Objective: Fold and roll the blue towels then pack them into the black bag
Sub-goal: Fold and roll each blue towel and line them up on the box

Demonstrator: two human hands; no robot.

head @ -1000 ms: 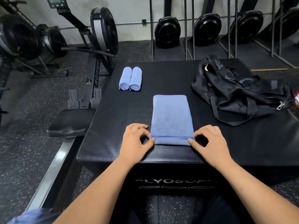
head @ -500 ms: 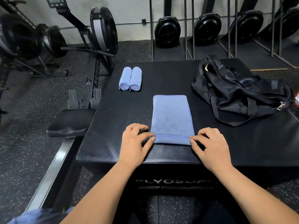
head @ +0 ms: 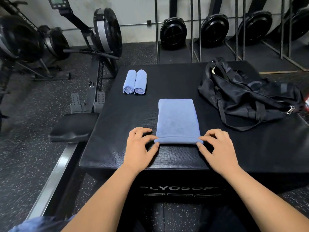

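Head view: we hold the folded blue towel [head: 177, 119] at its near end, which is turned over in a low roll. Our left hand [head: 138, 148] and right hand [head: 219, 148] each keep a pinching grip on one corner. The towel lies mid-table [head: 117, 123]. Two rolled towels [head: 135, 82] touch side by side at the far left, and the black bag [head: 247, 96] slumps at the right.

Bare box top [head: 175, 81] beyond the folded towel [head: 178, 119], between rolled towels [head: 135, 82] far-left and black bag [head: 242, 96] right.
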